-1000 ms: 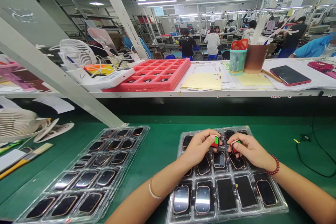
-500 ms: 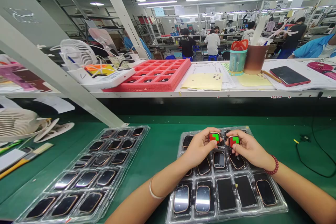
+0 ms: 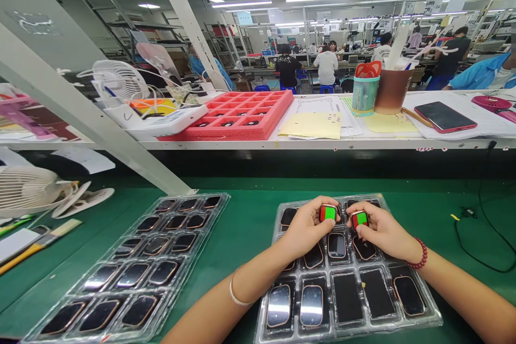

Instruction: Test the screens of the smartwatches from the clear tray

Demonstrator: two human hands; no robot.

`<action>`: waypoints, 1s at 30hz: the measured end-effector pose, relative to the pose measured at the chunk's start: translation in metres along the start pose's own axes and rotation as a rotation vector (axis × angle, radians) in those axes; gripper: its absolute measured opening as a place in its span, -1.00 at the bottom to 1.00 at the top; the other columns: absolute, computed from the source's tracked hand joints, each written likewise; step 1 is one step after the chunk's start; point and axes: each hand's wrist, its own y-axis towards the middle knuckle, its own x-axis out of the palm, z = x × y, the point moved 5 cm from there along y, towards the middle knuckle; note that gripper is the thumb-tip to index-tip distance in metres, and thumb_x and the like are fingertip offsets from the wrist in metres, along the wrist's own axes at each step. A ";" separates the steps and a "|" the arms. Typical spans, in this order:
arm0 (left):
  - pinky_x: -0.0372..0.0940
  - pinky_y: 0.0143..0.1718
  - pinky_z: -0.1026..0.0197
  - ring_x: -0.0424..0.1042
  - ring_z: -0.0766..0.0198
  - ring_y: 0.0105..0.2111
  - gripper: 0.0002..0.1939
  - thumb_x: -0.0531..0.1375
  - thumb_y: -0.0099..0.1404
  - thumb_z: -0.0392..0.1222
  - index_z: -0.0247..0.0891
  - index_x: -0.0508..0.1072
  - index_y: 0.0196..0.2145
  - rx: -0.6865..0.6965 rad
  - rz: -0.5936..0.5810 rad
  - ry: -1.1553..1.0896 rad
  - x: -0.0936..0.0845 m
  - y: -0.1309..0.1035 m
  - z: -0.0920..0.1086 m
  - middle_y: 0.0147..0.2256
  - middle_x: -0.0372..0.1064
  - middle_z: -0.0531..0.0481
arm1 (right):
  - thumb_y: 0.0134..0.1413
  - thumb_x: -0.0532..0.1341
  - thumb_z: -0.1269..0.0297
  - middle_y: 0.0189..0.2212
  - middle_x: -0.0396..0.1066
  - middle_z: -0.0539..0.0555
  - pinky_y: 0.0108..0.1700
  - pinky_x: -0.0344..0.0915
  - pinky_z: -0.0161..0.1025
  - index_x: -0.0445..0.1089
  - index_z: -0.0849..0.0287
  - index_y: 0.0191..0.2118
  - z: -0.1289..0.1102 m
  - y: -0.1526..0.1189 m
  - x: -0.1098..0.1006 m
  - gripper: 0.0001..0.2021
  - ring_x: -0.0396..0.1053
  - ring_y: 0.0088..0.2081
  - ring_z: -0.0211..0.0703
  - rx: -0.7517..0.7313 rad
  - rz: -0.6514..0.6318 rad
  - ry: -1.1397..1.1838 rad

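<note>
My left hand (image 3: pixel 309 226) is closed around a smartwatch body (image 3: pixel 328 213) whose lit screen shows red and green blocks. A second smartwatch body (image 3: pixel 359 220), also lit red and green, sits in the grip of my right hand (image 3: pixel 381 228), thumb at its lower edge. Both are held side by side, a little apart, above a clear plastic tray (image 3: pixel 296 336). Dark-screened watch bodies with gold rims lie in its compartments, one of them a watch (image 3: pixel 312 305) in the front row. Two front compartments hold only dark padding (image 3: pixel 347 296). My forearms and hands hide part of the tray.
Another clear tray (image 3: pixel 193 258) of dark watches lies to the left on the green bench. A shelf edge (image 3: pixel 314 144) crosses behind, carrying a red foam tray (image 3: pixel 278 113), papers, cups and a phone (image 3: pixel 445 116). A black cable (image 3: pixel 463 242) lies at right; a slanted post (image 3: pixel 133 153) stands left.
The coloured blocks on both lit screens have changed, with green now filling a larger rectangular part. My hands have barely moved and keep hold of both watches.
</note>
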 end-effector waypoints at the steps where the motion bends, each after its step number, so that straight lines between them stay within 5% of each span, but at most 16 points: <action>1: 0.27 -0.23 0.20 0.40 0.21 -0.27 -0.67 0.21 0.09 -0.28 -0.27 0.33 -0.14 0.003 0.000 0.004 0.000 0.000 0.000 -0.30 0.40 -0.05 | 0.08 0.16 0.36 -0.26 0.38 0.07 -0.28 0.32 -0.25 0.26 0.13 -0.04 -0.001 0.000 0.000 -0.71 0.35 -0.30 -0.16 0.000 0.001 -0.010; 13: 0.29 -0.11 0.13 0.41 0.25 -0.28 -0.58 0.17 0.18 -0.23 -0.27 0.29 0.02 -0.012 -0.060 -0.049 0.002 0.002 -0.007 -0.18 0.40 -0.10 | 0.11 0.14 0.37 -0.39 0.39 0.02 -0.38 0.26 -0.32 0.30 0.17 -0.20 -0.003 -0.001 -0.002 -0.89 0.35 -0.36 -0.20 0.006 0.019 -0.039; 22: 0.25 -0.43 0.28 0.44 0.23 -0.36 -0.63 0.14 0.23 0.01 -0.30 0.42 -0.12 -0.027 -0.055 0.005 0.001 0.000 -0.004 -0.24 0.44 -0.12 | 0.19 0.11 0.21 -0.50 0.36 0.03 -0.51 0.21 -0.38 0.32 0.21 -0.29 -0.005 -0.001 -0.004 -0.83 0.30 -0.46 -0.23 0.021 0.026 -0.076; 30: 0.20 -0.50 0.32 0.45 0.23 -0.38 -0.67 0.10 0.25 -0.06 -0.32 0.43 -0.12 -0.015 -0.037 0.031 0.001 0.001 -0.003 -0.22 0.45 -0.15 | 0.17 0.11 0.33 -0.46 0.37 0.02 -0.45 0.24 -0.36 0.32 0.20 -0.25 -0.006 -0.002 -0.004 -0.91 0.31 -0.41 -0.23 -0.011 0.015 -0.066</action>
